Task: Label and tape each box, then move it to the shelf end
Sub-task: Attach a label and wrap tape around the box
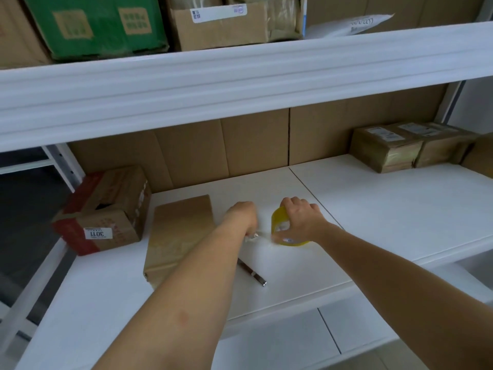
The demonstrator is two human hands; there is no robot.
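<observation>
Box (179,236) beside hands (241,214) with tape roll (282,231).

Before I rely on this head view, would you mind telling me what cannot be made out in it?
- Tape end between left hand and tape roll: clear and blurred, attachment uncertain.
- Plain box: near corner hidden by the left forearm; any label unseen.
- Pen: upper end hidden by that forearm.
- Labels on the far boxes: too small to read.
- Rightmost box: cut off by the frame edge.

Yellow tape roll (280,218), plain brown box (178,231), white shelf (386,209), green carton (93,25)
</observation>
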